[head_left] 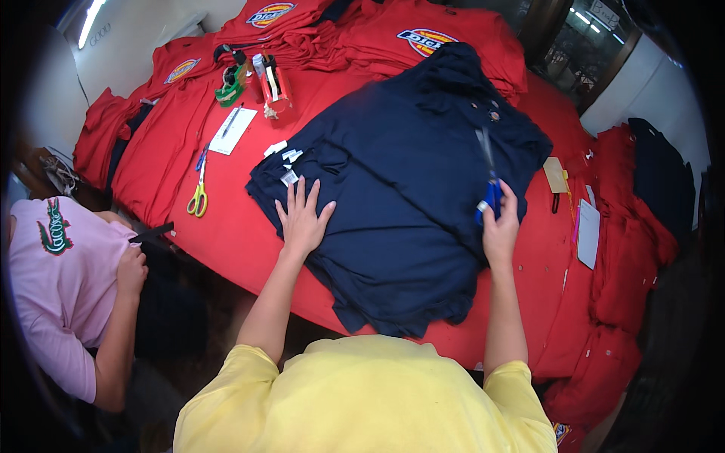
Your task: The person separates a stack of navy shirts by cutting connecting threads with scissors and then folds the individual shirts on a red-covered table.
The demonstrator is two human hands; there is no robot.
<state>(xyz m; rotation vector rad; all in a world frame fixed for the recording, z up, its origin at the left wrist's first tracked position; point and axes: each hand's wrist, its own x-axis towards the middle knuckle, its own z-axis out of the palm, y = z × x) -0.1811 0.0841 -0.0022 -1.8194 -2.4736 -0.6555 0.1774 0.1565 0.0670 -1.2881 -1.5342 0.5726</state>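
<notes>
A dark navy garment lies spread and wrinkled across the red-covered table in front of me. White labels show at its left edge. My left hand rests flat on the garment just below these labels, fingers spread. In my right hand is a pair of blue-handled scissors, held over the garment's right part with the blades pointing away from me. Small button-like spots show on the cloth beyond the blade tips.
Yellow-handled scissors, a white card with a pen, a green tape dispenser and a red holder stand or lie left. Folded red shirts line the back. Papers lie right. A person in pink is at left.
</notes>
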